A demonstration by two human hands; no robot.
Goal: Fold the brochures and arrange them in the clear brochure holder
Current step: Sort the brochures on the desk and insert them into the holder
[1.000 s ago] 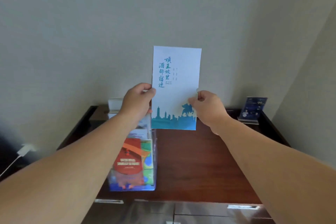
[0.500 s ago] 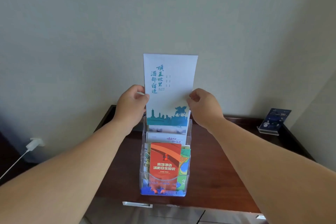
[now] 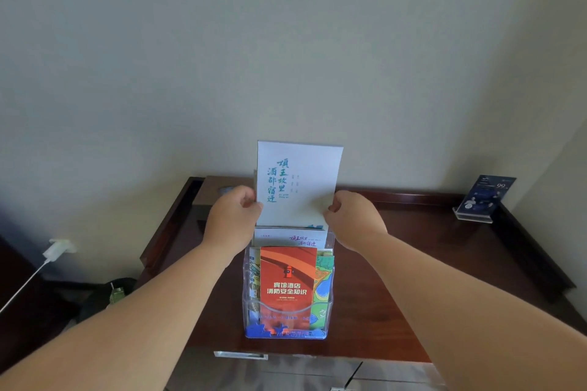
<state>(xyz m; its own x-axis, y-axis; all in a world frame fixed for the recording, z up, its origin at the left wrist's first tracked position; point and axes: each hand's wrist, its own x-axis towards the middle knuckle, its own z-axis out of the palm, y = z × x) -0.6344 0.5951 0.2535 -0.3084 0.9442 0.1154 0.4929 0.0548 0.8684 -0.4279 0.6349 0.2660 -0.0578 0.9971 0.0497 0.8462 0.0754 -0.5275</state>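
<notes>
A folded white brochure [image 3: 298, 181] with teal lettering stands upright, its lower part sunk into the rear tier of the clear brochure holder [image 3: 330, 305]. My left hand [image 3: 233, 216] pinches its left edge and my right hand [image 3: 352, 219] pinches its right edge. In front of it a similar white brochure [image 3: 290, 240] sits in the middle tier. An orange-red brochure [image 3: 287, 282] fills the front tier, with a green and blue map brochure [image 3: 324, 282] behind it. The white brochure's bottom is hidden by the holder's contents.
The holder stands near the front edge of a dark wooden cabinet top [image 3: 413, 263] with raised rims. A small acrylic sign stand [image 3: 486, 197] sits at the back right. A white plug and cable [image 3: 54, 251] hang at the wall on the left.
Both hands have lowered the white brochure into the holder's rear tier, so its skyline picture is now almost hidden. One second ago it was held up to the right of the holder.
</notes>
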